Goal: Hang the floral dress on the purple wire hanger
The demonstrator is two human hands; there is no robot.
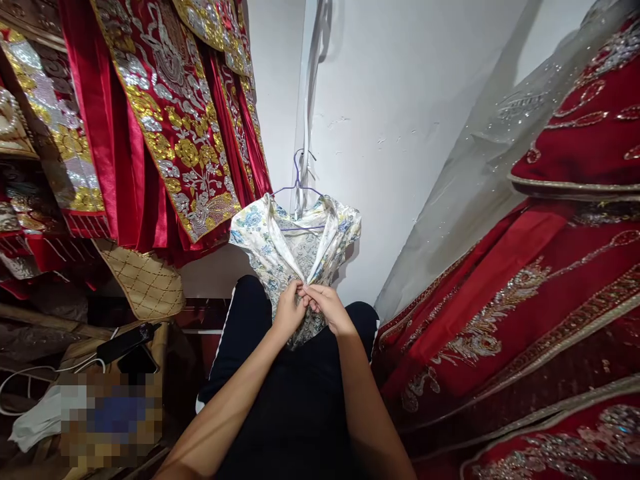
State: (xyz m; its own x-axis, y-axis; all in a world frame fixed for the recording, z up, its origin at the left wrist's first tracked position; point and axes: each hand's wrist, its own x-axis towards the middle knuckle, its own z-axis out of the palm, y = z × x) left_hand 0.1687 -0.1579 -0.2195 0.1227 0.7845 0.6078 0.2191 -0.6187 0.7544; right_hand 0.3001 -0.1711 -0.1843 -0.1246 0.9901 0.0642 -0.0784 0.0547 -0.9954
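Note:
A white shirt with blue and yellow flowers hangs in front of my knees on a thin purple hanger. Its collar lies open in a V, and the two front edges meet low on the chest. Right there my left hand and my right hand come together, fingertips touching. Both are closed in a pinch on the shirt's front edges. Whether a button sits between the fingers is too small to make out. Below the hands, the shirt's lower part drapes between my dark-trousered legs.
Red embroidered garments with gold and silver sequins hang at left. More red beaded garments and a sheer glittery cloth fill the right. A wooden stool at lower left carries a black power bank, a phone and a white cable.

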